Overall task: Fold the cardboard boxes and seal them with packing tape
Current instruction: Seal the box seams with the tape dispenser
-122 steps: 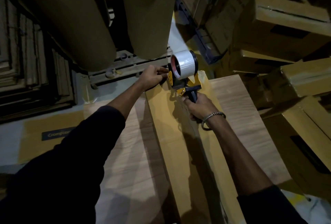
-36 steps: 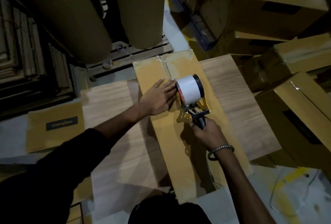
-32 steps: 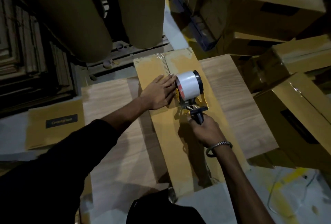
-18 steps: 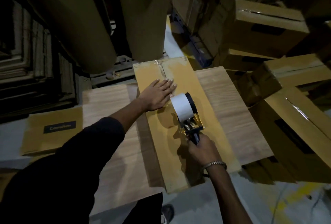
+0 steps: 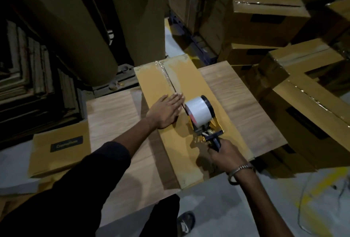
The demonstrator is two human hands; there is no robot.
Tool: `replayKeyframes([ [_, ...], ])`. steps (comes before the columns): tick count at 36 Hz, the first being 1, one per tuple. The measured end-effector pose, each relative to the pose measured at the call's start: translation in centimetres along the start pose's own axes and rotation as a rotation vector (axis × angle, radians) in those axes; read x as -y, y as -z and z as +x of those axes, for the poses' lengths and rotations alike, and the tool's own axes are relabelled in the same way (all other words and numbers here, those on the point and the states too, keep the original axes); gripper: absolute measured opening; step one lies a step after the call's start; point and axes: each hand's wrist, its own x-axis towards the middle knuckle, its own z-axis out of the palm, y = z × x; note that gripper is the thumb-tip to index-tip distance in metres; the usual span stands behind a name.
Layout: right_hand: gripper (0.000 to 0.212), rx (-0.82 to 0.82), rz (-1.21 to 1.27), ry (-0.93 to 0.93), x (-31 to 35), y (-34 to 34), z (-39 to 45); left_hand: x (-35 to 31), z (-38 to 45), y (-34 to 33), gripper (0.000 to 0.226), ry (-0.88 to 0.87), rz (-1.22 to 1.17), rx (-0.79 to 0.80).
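While the right hand (image 5: 224, 153) stays clamped around the dark handle of the yellow-framed tape dispenser with its white tape roll (image 5: 199, 113), the tool now sits about midway along the long yellow-brown cardboard box (image 5: 151, 79), nearer the person than half a second ago and well back from the far edge where it stood some seconds earlier. Beyond the grip, a glossy strip of clear tape (image 5: 166, 75) lies along the centre seam from the far edge to the roll; ahead of the grip, towards the person, the seam appears untaped, though shadow obscures it. Just left of the roll, the left hand (image 5: 164, 111) rests flat, fingers straight and together, pressing the flap beside the seam; it holds nothing and has shifted only slightly. Beneath the box, the light wood-grain tabletop (image 5: 246, 108) supports it. To the right of the grip, sealed brown cartons (image 5: 269, 15) are stacked. Judgement: the seal is roughly half run; the pull should carry on to the near edge before the tape is cut
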Motion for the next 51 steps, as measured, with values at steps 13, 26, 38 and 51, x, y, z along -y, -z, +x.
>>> replayKeyframes([
  [13, 0.037, -0.049, 0.034, -0.006, -1.1, -0.7, -4.6, -4.9, -2.9, -0.7, 0.075, -0.136, 0.03, 0.071],
  [26, 0.015, 0.018, 0.233, -0.046, -4.5, -1.1, -8.3, -7.4, -4.6, -2.0, 0.058, -0.035, 0.025, 0.003],
  [38, 0.015, -0.023, 0.117, -0.049, -8.0, -1.3, -11.5, -9.0, -5.1, -1.4, 0.057, -0.167, 0.079, 0.062],
  [51, 0.016, -0.056, 0.178, -0.028, -8.8, -1.7, -14.7, -12.8, -6.7, -3.1, 0.059, -0.26, 0.024, 0.116],
])
